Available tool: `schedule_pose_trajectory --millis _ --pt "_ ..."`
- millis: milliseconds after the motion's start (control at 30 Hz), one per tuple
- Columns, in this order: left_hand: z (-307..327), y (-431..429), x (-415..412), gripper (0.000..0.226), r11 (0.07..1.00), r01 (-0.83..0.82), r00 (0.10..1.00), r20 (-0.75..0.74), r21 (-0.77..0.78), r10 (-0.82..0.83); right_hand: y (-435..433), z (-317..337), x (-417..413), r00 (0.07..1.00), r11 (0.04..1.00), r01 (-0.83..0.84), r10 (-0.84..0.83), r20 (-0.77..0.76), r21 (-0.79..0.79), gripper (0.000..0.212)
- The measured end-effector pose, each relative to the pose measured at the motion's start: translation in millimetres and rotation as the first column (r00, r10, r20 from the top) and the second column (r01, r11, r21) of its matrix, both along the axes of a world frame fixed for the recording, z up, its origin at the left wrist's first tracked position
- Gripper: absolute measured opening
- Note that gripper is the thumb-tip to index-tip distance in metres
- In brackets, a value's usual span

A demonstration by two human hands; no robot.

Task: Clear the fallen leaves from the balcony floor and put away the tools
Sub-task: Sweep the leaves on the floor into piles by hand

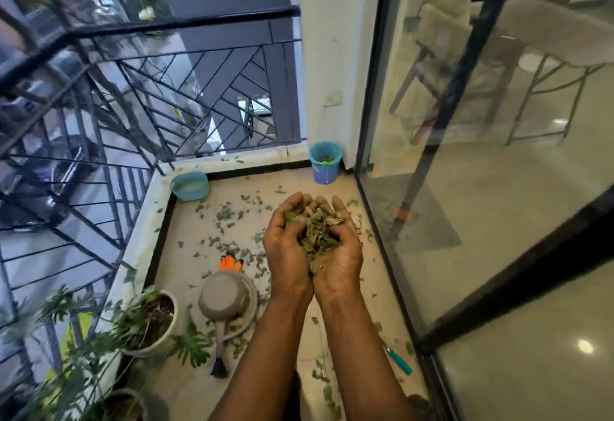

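My left hand (pixel 285 247) and my right hand (pixel 342 251) are cupped together above the balcony floor (pixel 335 188), holding a heap of dry green leaves (pixel 319 231) between the curled fingers. More fallen leaves (pixel 226 214) lie scattered over the beige floor. A blue bin (pixel 325 162) with leaves inside stands in the far corner by the wall. A grey watering can (pixel 227 301) lies on the floor to my left, with orange-tipped gloves (pixel 230 263) just beyond it. A teal-handled tool (pixel 398 361) lies near the glass door.
A black metal railing (pixel 159 95) bounds the left and far sides. A teal basin (pixel 190 186) sits in the far left corner. Potted plants (pixel 149 317) stand at the near left. A glass sliding door (pixel 465 188) closes off the right side.
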State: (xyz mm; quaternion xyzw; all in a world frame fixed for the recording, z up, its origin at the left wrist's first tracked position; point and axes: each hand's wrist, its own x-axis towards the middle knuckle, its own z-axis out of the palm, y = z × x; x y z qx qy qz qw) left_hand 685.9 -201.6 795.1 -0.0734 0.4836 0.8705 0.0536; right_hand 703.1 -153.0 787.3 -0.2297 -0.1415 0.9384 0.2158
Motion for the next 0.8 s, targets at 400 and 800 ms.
schedule_pose_trajectory --millis 400,800 --pt "-5.8 -15.6 -249.4 0.047 0.993 -0.113 0.989 -0.091 0.027 0.115 -18.1 10.0 -250.0 0.992 0.978 -0.125 0.125 0.008 0.167 0.043" --pt "-34.0 71.5 -409.4 0.055 0.913 -0.001 0.998 0.053 0.407 -0.023 67.6 -8.7 -405.1 0.984 0.990 -0.125 0.114 -0.138 -0.073 0.040"
